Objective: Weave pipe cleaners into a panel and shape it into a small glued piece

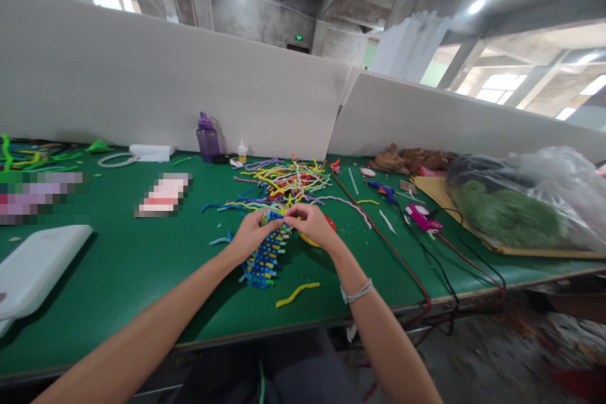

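Note:
A woven piece of blue and yellow pipe cleaners [265, 259] lies on the green table in front of me, its upper end raised between my hands. My left hand [254, 232] is closed on the left side of that end, thumb on top. At the upper right corner, my right hand [310, 224] pinches with thumb and forefinger; the small bit between these fingertips is too fine to make out. Just beyond the hands lies a heap of loose coloured pipe cleaners [293, 180]. One yellow pipe cleaner [298, 294] rests near the table's front edge.
A purple bottle [207, 140] and a small glue bottle [242, 152] stand by the white partition [189, 76]. To the right lie a blue glue gun [382, 190], a pink box with cables [423, 218] and a plastic bag of green material [514, 208]. A white case [45, 265] sits at left.

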{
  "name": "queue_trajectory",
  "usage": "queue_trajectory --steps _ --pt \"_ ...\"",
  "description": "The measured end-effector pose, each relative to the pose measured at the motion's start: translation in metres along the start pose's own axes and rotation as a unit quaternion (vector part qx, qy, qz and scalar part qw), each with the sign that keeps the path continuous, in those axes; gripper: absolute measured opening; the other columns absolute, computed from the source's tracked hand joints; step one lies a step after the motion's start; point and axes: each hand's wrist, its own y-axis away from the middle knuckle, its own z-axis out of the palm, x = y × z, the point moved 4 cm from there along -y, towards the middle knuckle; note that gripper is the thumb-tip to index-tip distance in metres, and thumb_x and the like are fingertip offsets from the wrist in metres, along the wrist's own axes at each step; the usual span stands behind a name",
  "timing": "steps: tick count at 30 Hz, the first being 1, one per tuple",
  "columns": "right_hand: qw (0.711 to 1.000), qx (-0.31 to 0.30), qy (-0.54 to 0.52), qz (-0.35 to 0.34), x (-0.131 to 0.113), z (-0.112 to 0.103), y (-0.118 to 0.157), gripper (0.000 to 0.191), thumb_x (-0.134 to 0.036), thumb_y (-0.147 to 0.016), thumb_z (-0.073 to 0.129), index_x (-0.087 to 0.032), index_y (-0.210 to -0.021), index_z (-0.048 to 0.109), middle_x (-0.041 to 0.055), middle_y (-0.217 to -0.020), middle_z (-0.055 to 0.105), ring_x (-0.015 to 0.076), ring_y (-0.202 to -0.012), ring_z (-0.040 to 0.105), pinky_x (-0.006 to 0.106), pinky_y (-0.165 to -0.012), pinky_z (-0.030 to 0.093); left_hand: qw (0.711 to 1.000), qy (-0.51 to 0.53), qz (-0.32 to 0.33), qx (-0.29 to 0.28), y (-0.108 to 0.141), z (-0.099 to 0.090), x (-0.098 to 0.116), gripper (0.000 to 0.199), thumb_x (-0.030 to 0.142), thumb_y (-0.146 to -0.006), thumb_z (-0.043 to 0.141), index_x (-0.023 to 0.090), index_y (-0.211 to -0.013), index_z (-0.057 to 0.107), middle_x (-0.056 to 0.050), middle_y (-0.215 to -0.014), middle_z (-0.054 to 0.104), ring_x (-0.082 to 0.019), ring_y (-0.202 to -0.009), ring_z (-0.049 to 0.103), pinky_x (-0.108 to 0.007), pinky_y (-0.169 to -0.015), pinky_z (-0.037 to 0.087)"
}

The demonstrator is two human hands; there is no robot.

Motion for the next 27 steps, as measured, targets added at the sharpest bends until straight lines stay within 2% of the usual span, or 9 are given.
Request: queue_trajectory --steps 4,8,12,15,18,20,22,24,27 --pt "0.993 0.031 0.094 -0.067 -0.009 -0.001 0.003 0.010 -0.023 -0.077 0.052 -0.017 -0.077 0.059 0.0023 -0.078 0.058 0.0132 -0.074 0.054 0.023 -0.065 0.041 0.999 0.025 -0.022 0.011 -0.001 0.002 -0.007 0.028 0.041 -0.073 0.056 0.014 -0.074 0.061 0.001 -0.069 0.061 -0.014 -0.065 0.052 -0.024 -0.062 0.041" --pt "0.956 0.069 0.235 -0.162 -0.022 0.002 0.009 0.012 -0.019 -0.079 0.050 -0.017 -0.081 0.061 0.0063 -0.090 0.054 0.0169 -0.090 0.049 0.029 -0.079 0.040 0.998 0.048 -0.040 0.024 -0.002 0.004 -0.015 0.028 0.042 -0.073 0.056 0.014 -0.075 0.061 0.000 -0.070 0.062 -0.015 -0.068 0.054 -0.025 -0.064 0.042" --pt "0.928 0.035 0.308 -0.206 -0.027 0.006 0.014 0.015 -0.018 -0.081 0.048 -0.019 -0.084 0.063 0.0078 -0.094 0.053 0.0187 -0.093 0.046 0.031 -0.081 0.039 0.994 0.086 -0.057 0.020 -0.002 0.005 -0.020 0.029 0.041 -0.072 0.057 0.014 -0.079 0.061 -0.001 -0.074 0.063 -0.016 -0.072 0.056 -0.027 -0.069 0.043" --pt "0.932 0.015 0.295 -0.212 -0.029 0.007 0.014 0.013 -0.019 -0.080 0.050 -0.020 -0.084 0.063 0.0077 -0.093 0.055 0.0191 -0.094 0.046 0.033 -0.084 0.038 0.995 0.068 -0.064 0.030 -0.002 0.003 -0.022 0.030 0.042 -0.072 0.056 0.013 -0.078 0.061 -0.001 -0.071 0.062 -0.016 -0.069 0.054 -0.027 -0.067 0.042" --pt "0.959 0.043 0.215 -0.178 -0.025 0.003 0.010 0.013 -0.023 -0.080 0.051 -0.018 -0.081 0.063 0.0073 -0.092 0.057 0.0179 -0.092 0.049 0.032 -0.085 0.038 0.997 0.020 -0.059 0.048 -0.003 0.001 -0.020 0.031 0.044 -0.073 0.054 0.014 -0.074 0.060 0.000 -0.069 0.060 -0.016 -0.067 0.052 -0.027 -0.065 0.041" --pt "0.979 0.084 0.148 -0.111 -0.017 -0.001 0.005 0.016 -0.026 -0.081 0.049 -0.018 -0.080 0.062 0.0061 -0.087 0.059 0.0160 -0.085 0.051 0.029 -0.079 0.040 0.997 -0.002 -0.052 0.049 -0.003 0.001 -0.017 0.031 0.045 -0.074 0.052 0.015 -0.075 0.059 0.000 -0.071 0.059 -0.016 -0.068 0.051 -0.027 -0.067 0.040" --pt "0.990 0.108 0.089 -0.016 -0.005 -0.004 0.001 0.022 -0.034 -0.081 0.048 -0.017 -0.077 0.061 0.0039 -0.076 0.060 0.0139 -0.072 0.052 0.026 -0.069 0.041 0.998 -0.011 -0.042 0.043 -0.003 0.003 -0.012 0.030 0.045 -0.076 0.050 0.016 -0.079 0.057 0.000 -0.076 0.059 -0.017 -0.072 0.051 -0.028 -0.070 0.040" --pt "0.993 0.088 0.036 0.064 0.005 -0.003 -0.001 0.028 -0.040 -0.078 0.050 -0.016 -0.072 0.061 0.0009 -0.065 0.057 0.0117 -0.060 0.049 0.023 -0.058 0.040 0.999 -0.016 -0.030 0.035 -0.002 0.004 -0.008 0.029 0.044 -0.078 0.048 0.016 -0.082 0.056 -0.001 -0.079 0.059 -0.017 -0.076 0.051 -0.027 -0.072 0.039" --pt "0.994 0.021 -0.035 0.105 0.011 0.003 0.000 0.028 -0.043 -0.074 0.054 -0.015 -0.069 0.061 -0.0017 -0.059 0.053 0.0090 -0.052 0.045 0.021 -0.050 0.035 0.999 -0.015 -0.016 0.023 -0.001 0.006 -0.005 0.028 0.044 -0.080 0.045 0.017 -0.084 0.055 0.000 -0.081 0.058 -0.017 -0.078 0.050 -0.027 -0.073 0.039"
